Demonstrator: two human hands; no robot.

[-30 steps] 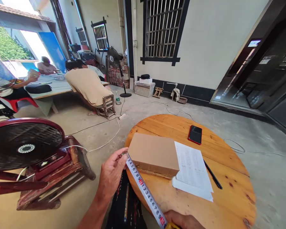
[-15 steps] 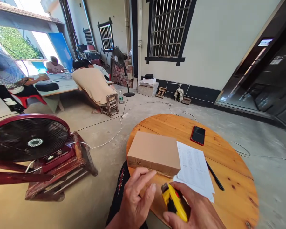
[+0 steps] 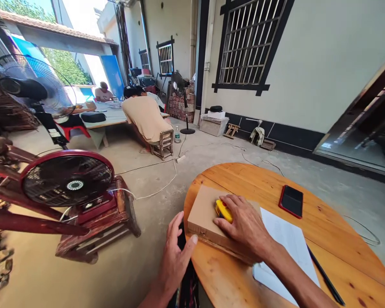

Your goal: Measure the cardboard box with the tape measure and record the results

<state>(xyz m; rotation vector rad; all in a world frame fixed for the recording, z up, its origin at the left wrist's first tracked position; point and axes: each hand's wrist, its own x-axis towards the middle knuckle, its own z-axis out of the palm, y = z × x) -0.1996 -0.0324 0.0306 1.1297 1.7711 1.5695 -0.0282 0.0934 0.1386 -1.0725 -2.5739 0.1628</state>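
My right hand [image 3: 244, 220] is wrapped round a yellow and black tape measure [image 3: 223, 211], which is over the top of a brown cardboard box [image 3: 205, 209]. Whether the tape measure rests on the lid I cannot tell. The box lies flat near the left side of a round wooden table [image 3: 218, 273]. Beside the box's left front corner, my left hand [image 3: 176, 252] is open, thumb and fingers apart, with nothing in it. Printed paper sheets [image 3: 282, 239] lie to the right of the box, partly covered by my right forearm.
A phone [image 3: 291, 201] and a black pen [image 3: 325, 273] lie on the table's right side. A red fan [image 3: 73, 184] stands on a wooden stool at left. Farther back, people sit around a long table [image 3: 115, 117], near a standing fan [image 3: 179, 85].
My right hand has carried the tape measure from in front of the box to above its top. My left hand has moved left, off the box's front edge. The view has shifted left.
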